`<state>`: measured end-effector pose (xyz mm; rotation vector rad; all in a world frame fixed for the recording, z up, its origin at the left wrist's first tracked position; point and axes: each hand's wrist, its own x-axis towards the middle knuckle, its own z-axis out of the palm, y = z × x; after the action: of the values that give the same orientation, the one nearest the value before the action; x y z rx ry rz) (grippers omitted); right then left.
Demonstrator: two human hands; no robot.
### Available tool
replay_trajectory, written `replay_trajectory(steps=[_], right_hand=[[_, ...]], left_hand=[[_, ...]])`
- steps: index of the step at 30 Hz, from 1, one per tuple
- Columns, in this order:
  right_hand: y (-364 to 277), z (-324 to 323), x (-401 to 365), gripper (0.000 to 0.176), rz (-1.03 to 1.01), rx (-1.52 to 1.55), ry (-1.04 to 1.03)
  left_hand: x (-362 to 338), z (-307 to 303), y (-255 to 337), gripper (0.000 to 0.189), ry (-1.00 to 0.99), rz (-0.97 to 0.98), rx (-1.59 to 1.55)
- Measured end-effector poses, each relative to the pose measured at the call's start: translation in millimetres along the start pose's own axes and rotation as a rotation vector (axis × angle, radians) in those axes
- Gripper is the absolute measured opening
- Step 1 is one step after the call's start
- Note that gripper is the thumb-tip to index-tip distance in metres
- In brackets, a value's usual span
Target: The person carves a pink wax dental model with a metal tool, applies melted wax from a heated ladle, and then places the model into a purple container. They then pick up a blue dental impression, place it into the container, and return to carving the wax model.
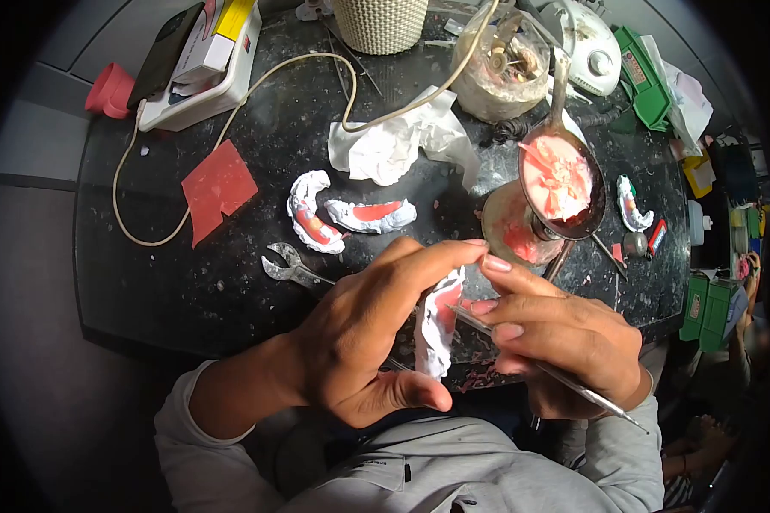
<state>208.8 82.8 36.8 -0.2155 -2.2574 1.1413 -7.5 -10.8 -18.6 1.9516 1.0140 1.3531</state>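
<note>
My left hand (355, 321) is closed around a white plaster dental cast (437, 346) with pink wax along its inner side, held upright over the table's front edge. In my right hand (573, 338) is a thin metal wax carver (595, 397); its tip meets or nearly meets the pink wax. The fingertips of both hands come close together above the cast. Beyond my hands lie two more casts with pink wax, a curved one (304, 209) and a flatter one (385, 219). A small pan (601, 190) of pink wax pieces sits to the right on a stand.
A wrench (291, 267) and a pink wax sheet (222, 190) lie left. Crumpled white paper (385, 150), a crusted bowl (496, 98) and a woven basket (382, 26) stand behind. A cable (316, 56) loops across. Another cast (631, 205) lies right. People sit at far right.
</note>
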Motion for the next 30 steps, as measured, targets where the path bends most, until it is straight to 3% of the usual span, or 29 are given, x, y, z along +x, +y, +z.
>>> replay_trajectory(steps=[5, 7, 13, 26, 30], right_hand=[[3.7, -0.8, 0.1, 0.023, 0.007, -0.046, -0.036], [8.5, -0.9, 2.3, 0.030, -0.105, -0.043, -0.066], [14.8, -0.1, 1.2, 0.035, -0.149, -0.047, -0.097], [10.0, 1.0, -1.1, 0.030, -0.111, -0.021, -0.083], [3.4, 2.3, -2.2, 0.023, -0.002, -0.007, -0.057]], left_hand=[[-4.1, 5.7, 1.4, 0.095, 0.052, 0.003, 0.010], [-5.0, 8.4, -0.1, 0.096, 0.085, 0.021, 0.007], [-7.3, 12.9, 0.9, 0.100, 0.104, -0.007, -0.008], [-16.3, 18.4, 1.0, 0.104, 0.129, -0.056, -0.019], [-17.2, 16.7, -3.3, 0.105, 0.122, -0.020, -0.014]])
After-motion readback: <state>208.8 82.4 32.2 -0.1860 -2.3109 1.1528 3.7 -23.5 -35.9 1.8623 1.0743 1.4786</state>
